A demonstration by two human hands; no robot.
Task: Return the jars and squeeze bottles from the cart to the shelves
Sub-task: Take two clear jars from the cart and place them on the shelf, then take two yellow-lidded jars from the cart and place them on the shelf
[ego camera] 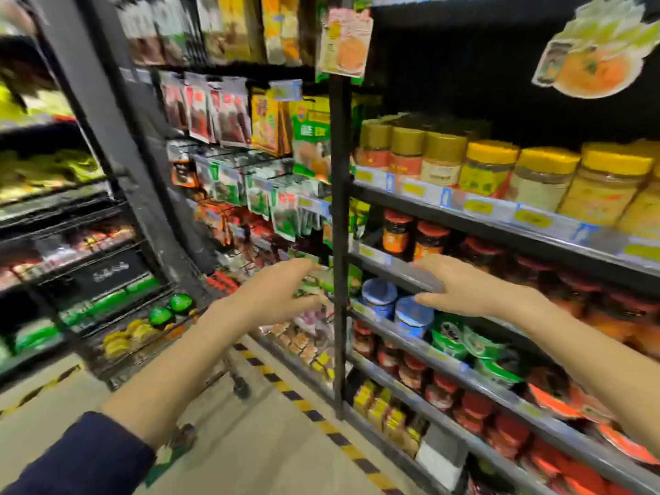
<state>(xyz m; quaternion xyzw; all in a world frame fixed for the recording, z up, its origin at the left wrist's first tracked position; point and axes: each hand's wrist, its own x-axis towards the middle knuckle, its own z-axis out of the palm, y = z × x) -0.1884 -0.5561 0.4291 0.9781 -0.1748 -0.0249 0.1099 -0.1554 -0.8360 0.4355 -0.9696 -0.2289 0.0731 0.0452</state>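
Note:
My left hand is stretched forward, open and empty, in front of hanging packets by the black shelf post. My right hand is open too, fingers spread, just in front of the shelf edge above two blue-lidded jars. Neither hand touches a jar. The wire cart stands at the lower left on the floor, holding green-capped bottles and yellow-lidded items. The frame is blurred.
Shelves on the right carry yellow-lidded jars on top, red-lidded jars below, green tubs and red lids lower down. Hanging packets fill the middle rack. A yellow-black floor stripe runs along the shelf base.

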